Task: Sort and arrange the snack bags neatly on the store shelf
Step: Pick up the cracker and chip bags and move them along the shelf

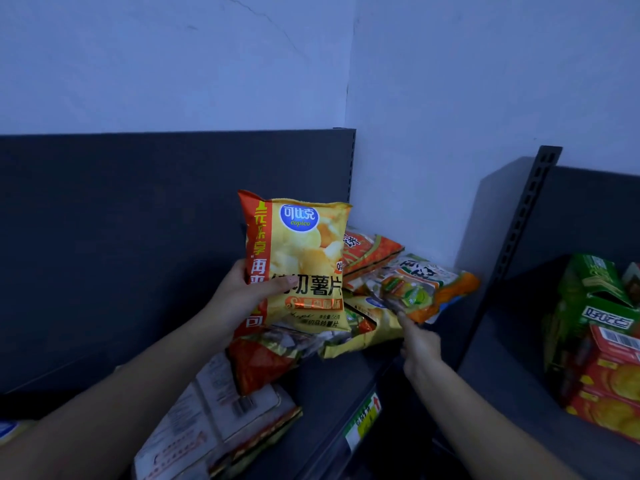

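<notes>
The left hand [242,292] grips a puffy, glossy yellow and orange foil crisp bag [301,261] upright above the dark grey metal shelf [329,382], thumb across its front. A blue oval logo reads "copico". Behind and right of it a heap of crinkled orange and yellow snack bags [375,254] lies on the shelf. The right hand [420,348] stretches its forefinger to a small clear packet [407,291] there; whether it holds anything I cannot tell. Far right stand green and red cardboard boxes [599,317].

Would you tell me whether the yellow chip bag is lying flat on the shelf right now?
No, the left hand holds the yellow chip bag upright above the pile.
</notes>
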